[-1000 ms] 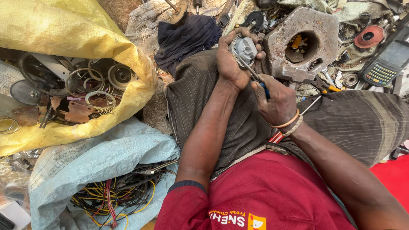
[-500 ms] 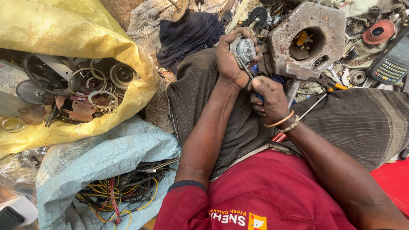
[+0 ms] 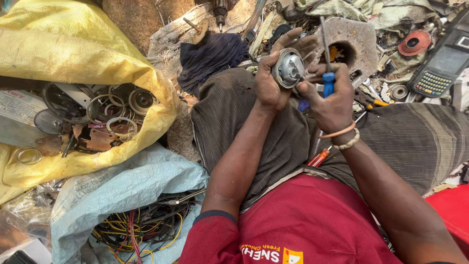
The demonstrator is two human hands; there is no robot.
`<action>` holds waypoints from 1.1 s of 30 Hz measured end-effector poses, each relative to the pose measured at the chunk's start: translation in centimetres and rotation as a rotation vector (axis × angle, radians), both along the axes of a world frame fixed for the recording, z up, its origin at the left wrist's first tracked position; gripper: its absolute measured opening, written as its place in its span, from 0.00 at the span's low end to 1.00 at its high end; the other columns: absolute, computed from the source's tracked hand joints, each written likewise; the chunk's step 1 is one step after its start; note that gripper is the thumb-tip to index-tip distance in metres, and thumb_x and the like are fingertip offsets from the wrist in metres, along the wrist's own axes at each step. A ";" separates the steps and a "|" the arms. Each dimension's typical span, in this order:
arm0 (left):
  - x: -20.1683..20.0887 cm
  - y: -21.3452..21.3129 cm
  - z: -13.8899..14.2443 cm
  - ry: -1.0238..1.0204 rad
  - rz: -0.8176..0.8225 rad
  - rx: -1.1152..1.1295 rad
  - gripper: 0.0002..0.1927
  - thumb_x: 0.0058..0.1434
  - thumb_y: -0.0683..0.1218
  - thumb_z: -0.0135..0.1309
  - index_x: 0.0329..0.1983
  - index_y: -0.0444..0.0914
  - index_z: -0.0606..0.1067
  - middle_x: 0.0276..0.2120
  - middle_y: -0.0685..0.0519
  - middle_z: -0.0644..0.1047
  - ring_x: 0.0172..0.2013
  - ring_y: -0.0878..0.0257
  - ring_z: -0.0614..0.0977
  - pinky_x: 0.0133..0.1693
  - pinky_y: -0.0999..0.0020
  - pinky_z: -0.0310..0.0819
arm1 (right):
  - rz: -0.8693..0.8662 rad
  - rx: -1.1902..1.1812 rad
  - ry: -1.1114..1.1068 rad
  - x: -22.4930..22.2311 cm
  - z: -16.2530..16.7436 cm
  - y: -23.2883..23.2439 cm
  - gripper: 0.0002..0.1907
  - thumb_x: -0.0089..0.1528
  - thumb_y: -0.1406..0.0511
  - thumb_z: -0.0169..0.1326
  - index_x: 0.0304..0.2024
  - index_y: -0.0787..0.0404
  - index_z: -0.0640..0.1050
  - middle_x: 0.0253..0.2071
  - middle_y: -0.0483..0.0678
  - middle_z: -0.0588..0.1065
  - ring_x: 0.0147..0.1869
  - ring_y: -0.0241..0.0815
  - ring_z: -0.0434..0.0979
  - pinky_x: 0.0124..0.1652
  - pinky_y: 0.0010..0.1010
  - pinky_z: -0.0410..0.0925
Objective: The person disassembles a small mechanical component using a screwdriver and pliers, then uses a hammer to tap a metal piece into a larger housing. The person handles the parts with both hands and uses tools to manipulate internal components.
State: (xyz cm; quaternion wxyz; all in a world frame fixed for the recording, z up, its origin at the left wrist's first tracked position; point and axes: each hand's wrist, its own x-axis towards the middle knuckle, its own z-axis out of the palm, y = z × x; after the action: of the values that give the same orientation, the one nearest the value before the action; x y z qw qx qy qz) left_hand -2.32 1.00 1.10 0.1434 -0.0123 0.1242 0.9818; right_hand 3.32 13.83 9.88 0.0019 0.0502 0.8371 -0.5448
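Ground (image 3: 141, 19) under sacks (image 3: 88, 44) and scrap (image 3: 391, 29)

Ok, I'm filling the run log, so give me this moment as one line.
left hand: holds round metal part | right hand: grips blue-handled screwdriver, shaft up | yellow sack of metal rings at left

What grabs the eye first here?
Centre top, the left hand grips a round grey metal motor part while the right hand holds a blue-handled screwdriver beside it. At left, a yellow sack gapes open on metal rings and scrap; below it, a pale blue sack spills coloured wires.
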 end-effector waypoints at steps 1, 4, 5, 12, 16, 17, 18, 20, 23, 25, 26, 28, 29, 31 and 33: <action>0.1 0.5 0.7 0.042 -0.002 -0.033 0.30 0.73 0.53 0.38 0.75 0.36 0.61 0.63 0.37 0.71 0.64 0.50 0.77 0.68 0.50 0.74 | 0.017 0.080 0.015 -0.3 0.1 0.0 0.28 0.62 0.57 0.72 0.50 0.63 0.69 0.43 0.46 0.76 0.44 0.37 0.79 0.44 0.29 0.75; 0.7 0.5 1.9 0.094 -0.016 -0.145 0.32 0.73 0.53 0.38 0.78 0.35 0.58 0.71 0.42 0.65 0.65 0.56 0.74 0.64 0.56 0.75 | 0.086 0.190 0.111 -1.2 0.5 0.0 0.33 0.57 0.57 0.75 0.53 0.65 0.71 0.44 0.50 0.76 0.45 0.41 0.79 0.45 0.33 0.75; 0.9 0.1 1.9 0.055 -0.068 -0.047 0.32 0.74 0.56 0.37 0.77 0.36 0.59 0.69 0.41 0.67 0.63 0.54 0.76 0.61 0.54 0.77 | 0.119 0.206 0.147 -1.4 0.7 0.1 0.34 0.57 0.58 0.76 0.55 0.66 0.71 0.45 0.51 0.76 0.47 0.43 0.80 0.46 0.34 0.75; 2.3 -2.1 0.5 -0.159 -0.214 -0.008 0.29 0.77 0.59 0.41 0.69 0.32 0.66 0.54 0.37 0.76 0.52 0.50 0.84 0.52 0.52 0.83 | 0.246 0.465 0.243 -0.9 3.3 2.2 0.21 0.64 0.57 0.71 0.50 0.64 0.80 0.49 0.54 0.78 0.46 0.46 0.80 0.41 0.32 0.74; 1.8 -2.4 0.5 -0.131 -0.142 0.161 0.31 0.79 0.63 0.42 0.60 0.29 0.71 0.49 0.37 0.77 0.48 0.50 0.84 0.51 0.51 0.84 | 0.266 0.421 0.109 1.9 4.5 2.8 0.20 0.63 0.56 0.68 0.51 0.62 0.83 0.44 0.54 0.78 0.42 0.45 0.79 0.38 0.34 0.73; 1.9 -2.3 0.6 -0.128 -0.137 0.182 0.28 0.78 0.61 0.42 0.59 0.31 0.71 0.50 0.39 0.77 0.49 0.50 0.83 0.53 0.52 0.83 | 0.304 0.436 0.201 2.5 4.7 2.7 0.23 0.61 0.56 0.68 0.51 0.63 0.82 0.46 0.55 0.78 0.45 0.45 0.80 0.41 0.35 0.74; 1.8 -2.4 0.7 -0.117 -0.133 0.200 0.24 0.77 0.58 0.43 0.59 0.33 0.72 0.50 0.40 0.77 0.50 0.51 0.83 0.54 0.53 0.82 | 0.298 0.436 0.161 2.8 4.6 2.4 0.21 0.62 0.57 0.66 0.51 0.64 0.82 0.42 0.54 0.78 0.41 0.43 0.79 0.38 0.34 0.73; 1.8 -2.3 0.8 -0.109 -0.121 0.209 0.21 0.77 0.56 0.43 0.58 0.34 0.72 0.50 0.42 0.77 0.51 0.51 0.82 0.56 0.54 0.81 | 0.282 0.434 0.069 3.6 4.6 1.4 0.16 0.66 0.61 0.64 0.52 0.65 0.82 0.33 0.51 0.78 0.32 0.41 0.78 0.32 0.33 0.70; 1.7 -2.4 0.6 -0.085 -0.065 0.160 0.20 0.78 0.55 0.44 0.56 0.33 0.72 0.50 0.41 0.77 0.52 0.51 0.81 0.55 0.55 0.80 | 0.188 0.273 0.059 4.5 4.9 0.5 0.13 0.73 0.64 0.57 0.57 0.65 0.80 0.38 0.50 0.80 0.36 0.38 0.80 0.35 0.29 0.71; 1.7 -2.3 0.3 -0.018 -0.026 0.116 0.20 0.81 0.54 0.43 0.55 0.31 0.73 0.48 0.40 0.77 0.52 0.52 0.81 0.55 0.55 0.80 | 0.190 0.208 -0.060 4.7 5.1 0.1 0.13 0.73 0.64 0.55 0.56 0.64 0.80 0.33 0.49 0.80 0.33 0.36 0.80 0.33 0.28 0.71; 1.6 -2.4 0.2 -0.004 -0.015 0.116 0.19 0.80 0.53 0.43 0.56 0.32 0.73 0.49 0.40 0.77 0.51 0.52 0.81 0.54 0.56 0.80 | 0.189 0.178 -0.114 4.7 5.1 0.0 0.13 0.73 0.64 0.54 0.56 0.64 0.80 0.31 0.48 0.80 0.32 0.36 0.80 0.32 0.27 0.70; 1.5 -2.3 0.1 0.022 0.010 0.121 0.19 0.78 0.52 0.43 0.58 0.32 0.73 0.51 0.41 0.78 0.51 0.53 0.81 0.52 0.57 0.80 | 0.213 0.222 -0.095 4.6 5.1 -0.1 0.13 0.73 0.64 0.53 0.55 0.64 0.80 0.31 0.48 0.79 0.31 0.35 0.79 0.32 0.27 0.70; 1.5 -2.3 0.0 0.021 0.017 0.114 0.19 0.79 0.52 0.43 0.58 0.32 0.73 0.51 0.41 0.78 0.51 0.53 0.81 0.52 0.57 0.80 | 0.226 0.242 -0.095 4.5 5.1 -0.2 0.13 0.73 0.64 0.53 0.55 0.65 0.80 0.30 0.48 0.79 0.31 0.35 0.79 0.32 0.27 0.70; 1.6 -2.3 -0.1 0.023 0.029 0.098 0.19 0.80 0.52 0.42 0.58 0.32 0.73 0.51 0.41 0.78 0.51 0.54 0.81 0.51 0.58 0.80 | 0.227 0.208 -0.132 4.3 4.9 -0.4 0.13 0.73 0.64 0.52 0.55 0.64 0.79 0.30 0.48 0.79 0.30 0.35 0.79 0.31 0.27 0.70; 1.6 -2.4 -0.1 0.016 0.036 0.094 0.18 0.80 0.51 0.42 0.57 0.32 0.73 0.51 0.41 0.78 0.50 0.54 0.81 0.51 0.58 0.80 | 0.221 0.201 -0.162 4.2 4.7 -0.8 0.13 0.73 0.63 0.52 0.55 0.64 0.79 0.29 0.48 0.79 0.29 0.35 0.79 0.30 0.27 0.69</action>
State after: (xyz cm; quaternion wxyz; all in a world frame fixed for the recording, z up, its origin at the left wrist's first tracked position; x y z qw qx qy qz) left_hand -0.74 -1.36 0.99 0.1249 0.0000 0.0791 0.9890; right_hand 7.53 13.05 14.58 0.1242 0.0014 0.8848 -0.4490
